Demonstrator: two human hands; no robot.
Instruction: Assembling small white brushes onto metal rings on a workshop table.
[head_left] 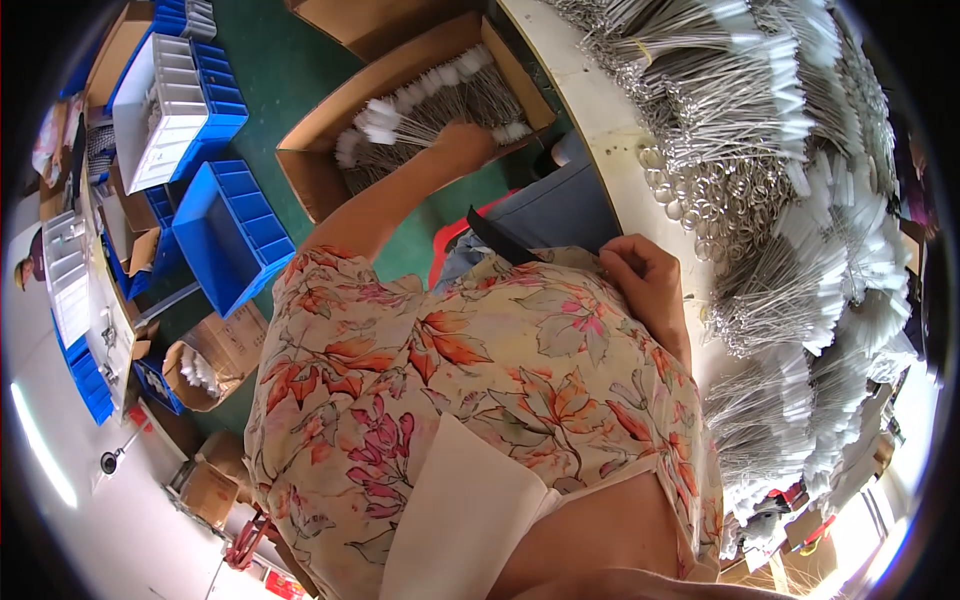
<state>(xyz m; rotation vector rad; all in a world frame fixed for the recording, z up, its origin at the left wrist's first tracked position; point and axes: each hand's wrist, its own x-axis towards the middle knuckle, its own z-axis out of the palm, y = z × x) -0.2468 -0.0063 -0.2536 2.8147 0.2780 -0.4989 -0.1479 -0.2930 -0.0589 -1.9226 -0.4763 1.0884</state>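
Inside an open cardboard box (pixel 300 160) at the far middle lie many thin metal-wire brushes with white bristle tips. My left hand (pixel 465 148) reaches into this box, closed around a bundle of wire brushes (pixel 405 123) whose white tips point left; its fingertips are mostly hidden. Close to my waist, by the table edge, my right hand (pixel 648 275) is curled with thumb against fingers. Whatever it may hold cannot be made out. Large piles of similar wire brushes (pixel 740 120), with ring ends and white bristles, cover the table (pixel 610 130) to my right.
Blue plastic bins (pixel 230 235) stand on the left, one beside a white-and-blue bin (pixel 165 110). A smaller cardboard box (pixel 225 350) holds white pieces. Part of a red stool (pixel 445 240) shows beneath me. Another cardboard box (pixel 385 20) lies beyond the brush box.
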